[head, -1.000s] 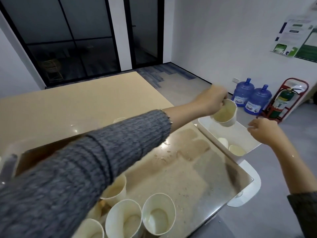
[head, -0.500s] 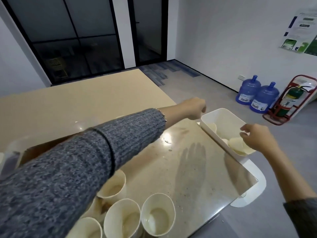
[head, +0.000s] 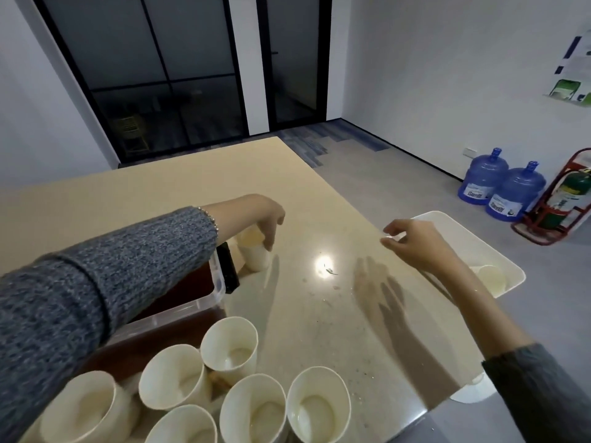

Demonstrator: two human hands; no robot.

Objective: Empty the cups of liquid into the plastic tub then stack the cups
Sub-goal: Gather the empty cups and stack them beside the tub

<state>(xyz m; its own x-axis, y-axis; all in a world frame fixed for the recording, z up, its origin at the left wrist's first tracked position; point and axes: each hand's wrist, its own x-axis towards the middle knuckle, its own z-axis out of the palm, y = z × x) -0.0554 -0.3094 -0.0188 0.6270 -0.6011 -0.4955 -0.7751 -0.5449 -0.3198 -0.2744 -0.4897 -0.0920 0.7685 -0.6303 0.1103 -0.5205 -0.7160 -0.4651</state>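
Here, left grip (head: 267,223) round a paper cup (head: 254,251), right grip (head: 412,241) loose, bottle labels (head: 475,193) unreadable.

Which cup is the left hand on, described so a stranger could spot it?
Start at the clear plastic tub of brown liquid on the beige table. Just beyond its far corner stands one white paper cup, under the left hand. It stands alone, away from the near-edge cluster.

Left arm: it is reaching forward in a grey knit sleeve, wrist bare.
Left hand (head: 262,219): it is curling down over a paper cup (head: 254,254), fingers gripping its rim.
Right hand (head: 412,243): it is hovering right of the cup, fingers loosely bent, holding nothing.
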